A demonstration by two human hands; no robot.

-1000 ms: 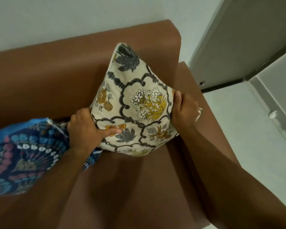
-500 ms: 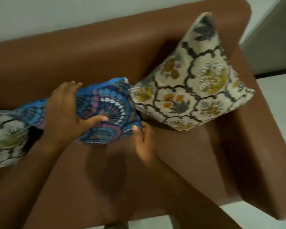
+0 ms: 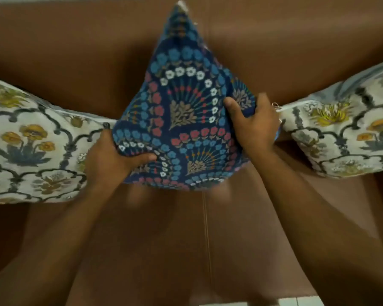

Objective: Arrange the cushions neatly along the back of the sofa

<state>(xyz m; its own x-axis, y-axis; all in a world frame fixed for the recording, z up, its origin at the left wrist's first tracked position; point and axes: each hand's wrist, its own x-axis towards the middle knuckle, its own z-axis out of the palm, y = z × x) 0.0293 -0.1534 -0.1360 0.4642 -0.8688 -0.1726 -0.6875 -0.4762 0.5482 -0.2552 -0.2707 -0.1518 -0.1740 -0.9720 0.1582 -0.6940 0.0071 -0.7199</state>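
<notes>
A: Grip first. The blue cushion (image 3: 181, 120) is pinched at its 2 lower side corners: the left hand (image 3: 111, 160) is closed on the lower-left edge, thumb pressed across the front, and the right hand (image 3: 254, 127) is clamped on the right corner, fingers wrapped over the fabric.

B: Cushion position?

A: It is stood on a point, diamond-wise, top corner up against the backrest of the sofa (image 3: 296, 51), roughly centred over the seam in the seat. Whether the bottom corner is resting on the seat or held just above it cannot be told; that edge is blurred.

B: Neighbours?

A: A cream floral cushion at the left (image 3: 31, 140) and a cream floral cushion at the right (image 3: 345, 133) are leant on the backrest. The left one is touched by the left hand; the right one sits just beside the right hand.

B: Progress?

A: Judged late. The 2 outer cushions appear placed. The middle one is left to be settled and released, maybe squared up after.

B: Counts?

A: 3 cushions seen: 1 blue, 2 cream. 2 hands, 1 sofa. Nothing else is counted; the frame edges cut off both outer cushions.
</notes>
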